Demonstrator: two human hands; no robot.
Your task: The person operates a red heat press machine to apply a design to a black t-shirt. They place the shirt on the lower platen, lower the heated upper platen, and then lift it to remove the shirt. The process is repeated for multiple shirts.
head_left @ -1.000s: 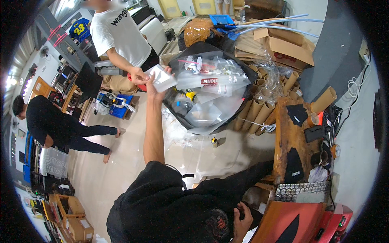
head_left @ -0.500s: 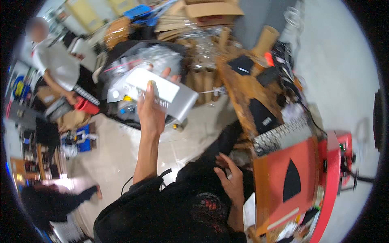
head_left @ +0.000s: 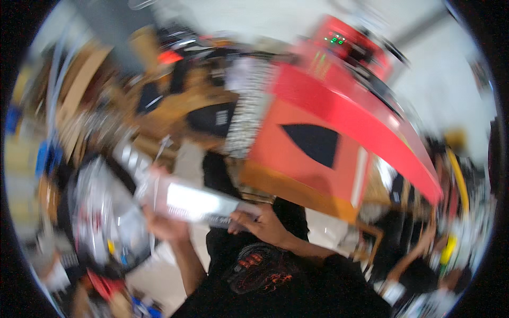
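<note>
My left hand (head_left: pixel 167 225) and my right hand (head_left: pixel 265 228) both grip a flat, pale translucent piece (head_left: pixel 193 201) with a bright white face, blurred by motion. My left hand is at its left end, my right at its right end, low in front of my body. Beyond it is a red press machine (head_left: pixel 344 100), its salmon pad (head_left: pixel 268 159) bearing a pointed black cloth piece (head_left: pixel 310 143). A perforated silver panel (head_left: pixel 241 108) lies along the pad's left side.
A wooden table (head_left: pixel 175 114) holds black cloth pieces and clutter. A black bag of plastic waste (head_left: pixel 103 212) is at left, near cardboard (head_left: pixel 82 85) and blue rods. Another person's arm (head_left: pixel 411 254) is at lower right; more people appear blurred at the edges.
My view has swung right toward the red press. The piece, taken from the co-worker earlier in my left hand, is lower, and my right hand has closed on it.
</note>
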